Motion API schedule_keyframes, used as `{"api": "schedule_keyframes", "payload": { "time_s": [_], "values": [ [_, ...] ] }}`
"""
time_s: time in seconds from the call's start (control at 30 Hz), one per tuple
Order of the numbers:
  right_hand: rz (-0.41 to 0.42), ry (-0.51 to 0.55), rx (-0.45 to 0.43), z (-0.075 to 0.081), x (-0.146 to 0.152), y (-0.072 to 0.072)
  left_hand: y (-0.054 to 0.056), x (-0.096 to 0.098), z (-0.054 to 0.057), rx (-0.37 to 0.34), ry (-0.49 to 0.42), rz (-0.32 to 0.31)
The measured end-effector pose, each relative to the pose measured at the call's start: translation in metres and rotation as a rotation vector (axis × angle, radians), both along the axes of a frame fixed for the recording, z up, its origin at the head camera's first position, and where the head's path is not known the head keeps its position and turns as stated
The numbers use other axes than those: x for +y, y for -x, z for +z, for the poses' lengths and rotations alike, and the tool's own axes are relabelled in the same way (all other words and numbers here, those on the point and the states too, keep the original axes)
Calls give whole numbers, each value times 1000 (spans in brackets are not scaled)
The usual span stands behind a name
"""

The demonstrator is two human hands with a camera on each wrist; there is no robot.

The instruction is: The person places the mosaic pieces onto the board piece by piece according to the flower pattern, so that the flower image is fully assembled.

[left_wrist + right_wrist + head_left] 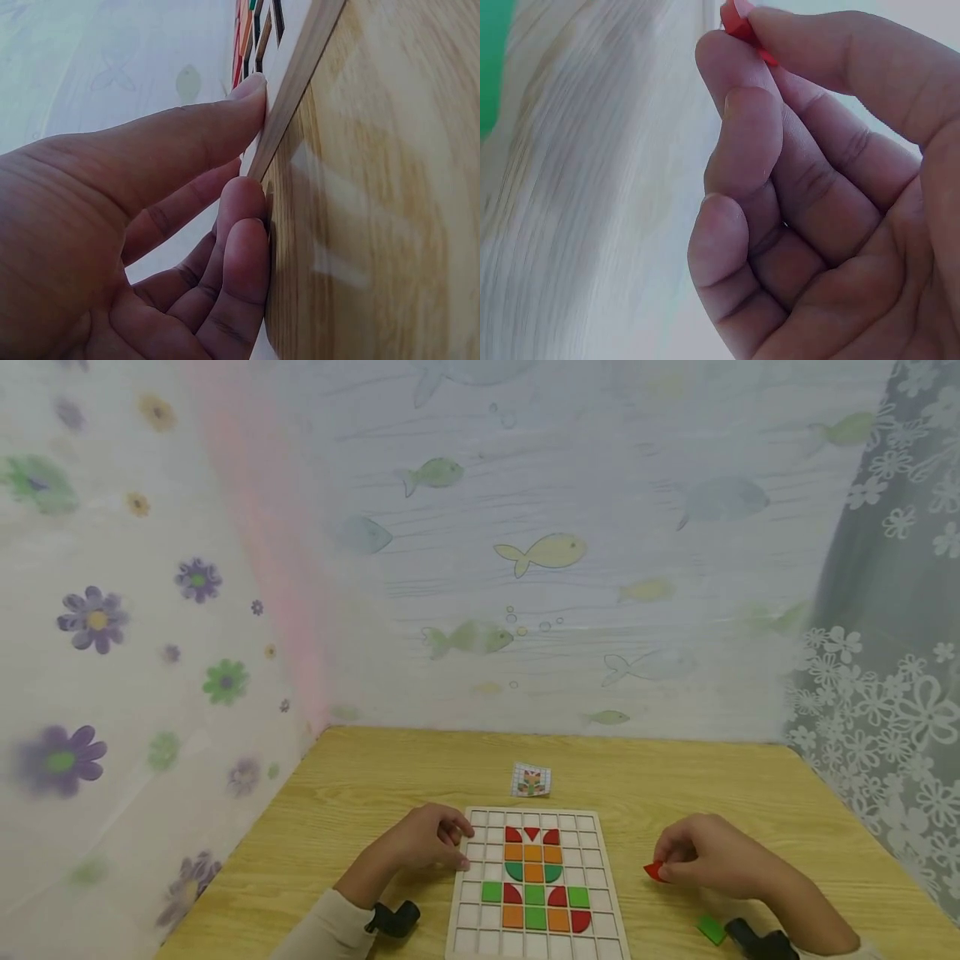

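Observation:
A wooden grid board (611,877) lies on the table with red, orange and green pieces set in its cells. They form a flower-like figure. My left hand (426,839) rests at the board's left edge; its thumb (244,105) touches the frame, while other fingertips bend beside the rim near the tabletop. To the right of the board, my right hand (708,856) pinches a small red piece (652,871) between thumb and fingertips. Most of that piece is hidden by the fingers in the right wrist view. A loose green square (711,930) lies below the right hand.
Behind the board, a small printed card (531,780) shows a similar coloured figure on a grid. Black straps with mounts (397,919) sit at both wrists. Fish-printed and flower-printed curtains (555,693) stand along the back and sides of the wooden table (390,768).

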State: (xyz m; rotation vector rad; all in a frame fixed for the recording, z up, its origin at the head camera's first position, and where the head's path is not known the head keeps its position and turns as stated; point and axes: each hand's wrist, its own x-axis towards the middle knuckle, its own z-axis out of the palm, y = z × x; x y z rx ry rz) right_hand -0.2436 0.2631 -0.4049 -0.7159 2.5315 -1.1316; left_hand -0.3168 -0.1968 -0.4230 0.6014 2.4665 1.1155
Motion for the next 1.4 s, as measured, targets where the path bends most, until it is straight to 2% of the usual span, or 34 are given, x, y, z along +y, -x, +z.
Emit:
{"api": "schedule_keyframes", "payload": {
  "time_s": [0.17, 0.4, 0.63, 0.87, 1.1, 1.4],
  "values": [
    [-11, 14, 10, 1, -14, -1, 0, 1, 1, 0, -4, -7],
    [-25, 27, 37, 3, -34, -1, -3, 1, 3, 15, 21, 15],
    [-55, -5, 61, 9, -56, 0, -2, 0, 1, 2, 15, 18],
    [-54, 7, 86, 16, -78, 1, -3, 0, 1, 12, 14, 13],
    [-45, 8, 76, 18, -94, 4, -3, 0, 2, -3, 2, 12],
    [-75, 40, 51, 15, -113, 4, -2, 1, 2, 8, 12, 9]
  ]
}}
